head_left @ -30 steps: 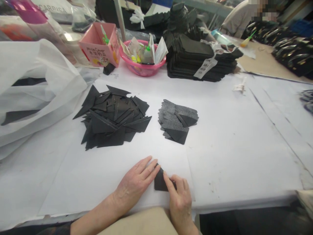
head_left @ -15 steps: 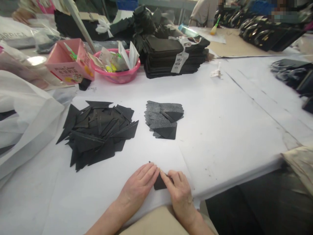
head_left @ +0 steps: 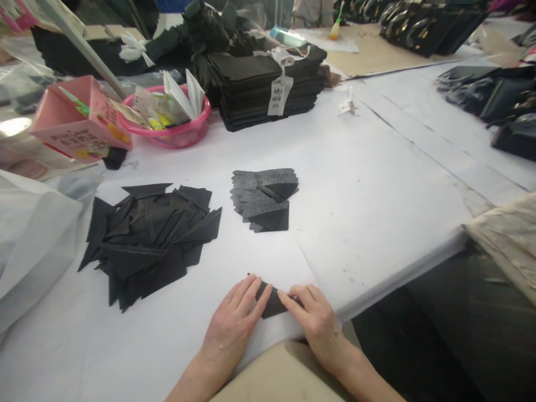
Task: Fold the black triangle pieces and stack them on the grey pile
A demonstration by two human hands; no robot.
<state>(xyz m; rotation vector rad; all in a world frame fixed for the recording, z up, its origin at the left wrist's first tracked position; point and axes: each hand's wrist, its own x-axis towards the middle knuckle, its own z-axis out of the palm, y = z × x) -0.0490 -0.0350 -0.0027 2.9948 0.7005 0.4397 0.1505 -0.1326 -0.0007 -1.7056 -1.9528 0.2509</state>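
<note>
At the near edge of the worktop (head_left: 377, 184), a small black piece (head_left: 272, 304) is pressed flat under the fingertips of the left hand (head_left: 234, 321) and right hand (head_left: 316, 318), neither clenched, hardly shifted since a second ago, while the black pile (head_left: 146, 237) is left untouched.

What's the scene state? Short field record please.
left hand: flat on small black piece, fingers on its left edge
right hand: fingertips pressing the piece's right side
black triangle pile: left of centre, loose
grey pile: centre, neater stack
pink basin: far left, papers inside
tied black bundle: behind, tagged
</note>
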